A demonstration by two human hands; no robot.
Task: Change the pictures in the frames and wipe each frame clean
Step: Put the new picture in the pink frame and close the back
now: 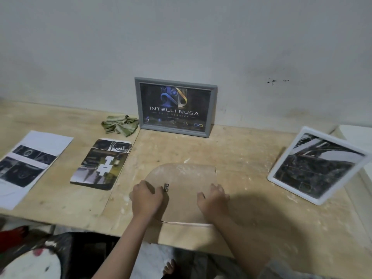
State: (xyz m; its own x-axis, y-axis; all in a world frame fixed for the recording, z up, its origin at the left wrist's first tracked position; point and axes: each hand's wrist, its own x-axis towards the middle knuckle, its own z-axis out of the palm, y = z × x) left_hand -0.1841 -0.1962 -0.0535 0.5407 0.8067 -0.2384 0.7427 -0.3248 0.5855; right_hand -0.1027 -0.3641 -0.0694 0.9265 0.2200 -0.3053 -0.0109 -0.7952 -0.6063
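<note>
A picture frame lies face down in front of me, showing its brown backing board (185, 178) with a small metal hanger (166, 187). My left hand (146, 200) rests curled on the board's left edge beside the hanger. My right hand (214, 199) presses on the board's right side, fingers bent. A grey frame (174, 106) with a dark "INTELLI NUSA" picture leans on the wall. A white frame (316, 165) with a dark photo stands tilted at the right. Two loose printed pictures lie at the left: one (101, 164) near the hands, one (30, 164) further out. A green cloth (119, 124) lies crumpled beside the grey frame.
The wooden table (251, 158) is dusty, with its front edge just below my wrists. A white wall rises behind it. Below the edge I see a bare foot (170, 267) and dark and white things on the floor at the lower left.
</note>
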